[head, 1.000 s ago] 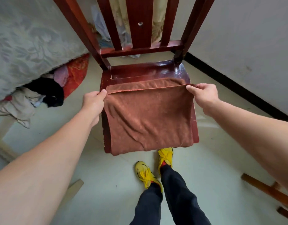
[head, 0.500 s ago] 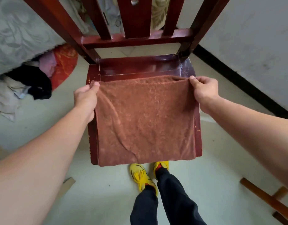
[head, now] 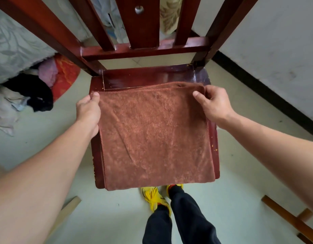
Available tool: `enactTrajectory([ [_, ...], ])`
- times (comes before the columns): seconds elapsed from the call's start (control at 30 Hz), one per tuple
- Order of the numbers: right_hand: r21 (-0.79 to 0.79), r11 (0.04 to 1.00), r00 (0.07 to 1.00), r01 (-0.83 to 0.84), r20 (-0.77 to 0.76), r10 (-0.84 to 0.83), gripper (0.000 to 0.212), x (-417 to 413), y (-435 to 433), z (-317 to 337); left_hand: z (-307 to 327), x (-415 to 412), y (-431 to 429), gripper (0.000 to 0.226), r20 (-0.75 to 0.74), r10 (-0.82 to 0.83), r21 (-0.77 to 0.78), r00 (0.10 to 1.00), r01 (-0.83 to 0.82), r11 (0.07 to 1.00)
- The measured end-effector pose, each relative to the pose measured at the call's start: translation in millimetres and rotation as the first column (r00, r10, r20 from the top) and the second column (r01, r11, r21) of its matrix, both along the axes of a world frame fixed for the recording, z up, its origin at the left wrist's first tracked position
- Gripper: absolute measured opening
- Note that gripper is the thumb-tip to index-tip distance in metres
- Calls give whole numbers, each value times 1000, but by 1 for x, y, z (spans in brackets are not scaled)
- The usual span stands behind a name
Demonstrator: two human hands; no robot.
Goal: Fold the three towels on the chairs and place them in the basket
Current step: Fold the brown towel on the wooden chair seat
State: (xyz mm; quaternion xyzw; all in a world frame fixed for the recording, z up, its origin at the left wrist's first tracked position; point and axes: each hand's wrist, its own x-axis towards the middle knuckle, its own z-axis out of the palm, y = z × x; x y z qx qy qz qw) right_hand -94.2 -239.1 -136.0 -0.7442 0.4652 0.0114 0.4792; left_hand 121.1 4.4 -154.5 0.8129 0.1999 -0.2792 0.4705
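A rust-brown towel (head: 155,138), folded double, lies flat over the seat of a dark red wooden chair (head: 148,76). Its near edge hangs slightly over the seat's front. My left hand (head: 87,110) pinches the towel's far left corner. My right hand (head: 213,104) grips the far right corner, where the cloth bunches a little. No basket and no other towel are in view.
A heap of clothes (head: 28,95) lies on the floor at the left under a grey patterned bedcover (head: 14,46). A white wall with a black skirting (head: 268,92) runs along the right. Wooden pieces (head: 289,217) lie at the lower right. My feet in yellow shoes (head: 155,196) stand before the chair.
The towel has been laid down flat on the seat and smoothed. My right hand's grip has shifted at the far right corner. The view has moved closer to the chair.
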Motion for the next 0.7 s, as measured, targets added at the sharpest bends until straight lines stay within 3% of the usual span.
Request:
enactTrajectory([
  [0.27,-181,976,990,120,97,-104,11,-1,11,37,13,-4,15,31,11,76,-16,997,-76,997],
  [0.4,-148,971,980,186,-45,-194,27,27,-6,5,0,7,1,19,47,37,50,998,-39,998],
  [0.53,-215,962,951,166,-224,-214,25,33,-18,-22,-16,14,-5,34,99,6,183,995,-24,983],
  [0.7,-221,961,939,164,-265,-221,34,31,-21,-17,-15,13,-6,42,129,-17,245,991,-15,969],
])
